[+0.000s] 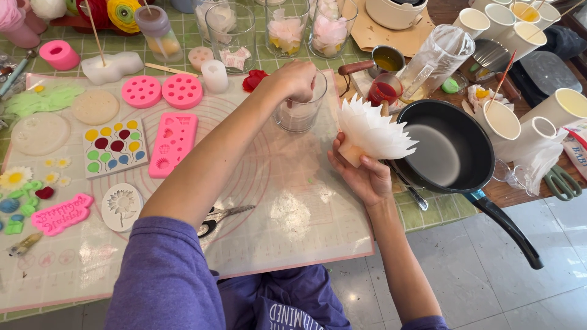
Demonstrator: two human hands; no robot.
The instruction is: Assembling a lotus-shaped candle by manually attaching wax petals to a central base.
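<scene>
White wax flower (373, 131) in right hand (361, 174), left hand (296, 79) on glass (299, 113)

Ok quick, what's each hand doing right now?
Left hand: closed, fingers reaching into the clear glass.
Right hand: closed around the white wax flower.

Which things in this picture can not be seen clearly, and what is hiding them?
Head view only:
- Inside of the clear glass: the left hand covers its mouth.
- Base of the white petal flower: the right hand wraps it.
- Scissors: the left arm hides the handles.
- White pot: cut off by the top edge.
- Small wax shapes, far left: too small.
</scene>
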